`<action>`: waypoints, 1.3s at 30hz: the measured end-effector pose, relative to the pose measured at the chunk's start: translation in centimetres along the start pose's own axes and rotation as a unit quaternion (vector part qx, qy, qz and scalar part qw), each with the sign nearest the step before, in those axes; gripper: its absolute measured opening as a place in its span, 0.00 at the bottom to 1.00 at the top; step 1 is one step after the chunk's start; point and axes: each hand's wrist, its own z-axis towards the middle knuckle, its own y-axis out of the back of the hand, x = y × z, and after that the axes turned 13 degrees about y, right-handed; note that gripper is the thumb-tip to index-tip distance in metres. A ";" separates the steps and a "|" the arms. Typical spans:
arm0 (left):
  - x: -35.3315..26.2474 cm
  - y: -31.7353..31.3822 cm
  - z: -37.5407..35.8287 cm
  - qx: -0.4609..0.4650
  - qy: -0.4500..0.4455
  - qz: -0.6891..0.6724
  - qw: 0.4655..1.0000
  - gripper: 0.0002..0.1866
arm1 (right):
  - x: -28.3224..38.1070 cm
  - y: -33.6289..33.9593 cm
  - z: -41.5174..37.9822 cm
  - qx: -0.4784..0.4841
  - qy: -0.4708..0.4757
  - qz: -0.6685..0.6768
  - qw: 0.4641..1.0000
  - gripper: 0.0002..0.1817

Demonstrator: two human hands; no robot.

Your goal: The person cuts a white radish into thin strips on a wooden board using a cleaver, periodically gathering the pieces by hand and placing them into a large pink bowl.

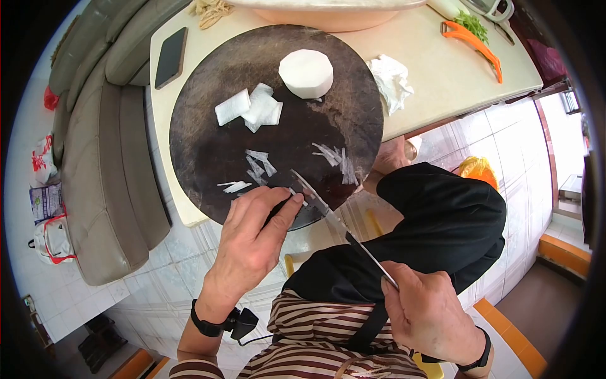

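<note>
My right hand [429, 309] is closed round the handle of a kitchen knife [361, 245], whose blade reaches over the near edge of the round dark chopping board [208, 151]. Beside the blade tip, my left hand [252, 234] rests on the board with fingers bent and pressed together on a small white radish piece [299, 197], mostly hidden. Thin radish strips [257, 165] lie just beyond my left fingers, and more strips [344, 163] to the right. Farther back sit several flat radish slices [260, 107] and a thick peeled radish block [306, 74].
The board stands on a cream table [429, 104]. A phone [171, 58] lies left, crumpled tissue [390, 82] and an orange peeler [476, 47] right. A large basin [328, 16] stands behind the board. A grey sofa [104, 189] is on the left.
</note>
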 end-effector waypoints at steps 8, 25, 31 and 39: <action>-0.2 0.0 0.2 0.010 0.002 0.017 1.000 0.23 | 0.0 0.1 -0.2 -0.015 -0.006 -0.002 1.000 0.10; 0.4 -0.4 -0.3 -0.023 -0.013 0.006 1.000 0.22 | 1.4 1.1 0.4 0.037 -0.032 -0.024 0.999 0.10; 0.5 -0.5 -0.3 -0.022 -0.019 0.007 1.000 0.22 | 1.0 0.7 0.2 0.031 -0.007 -0.053 0.998 0.10; 0.4 -0.5 -0.3 -0.022 -0.017 0.008 1.000 0.22 | 1.4 0.7 0.5 0.062 -0.021 -0.063 0.996 0.10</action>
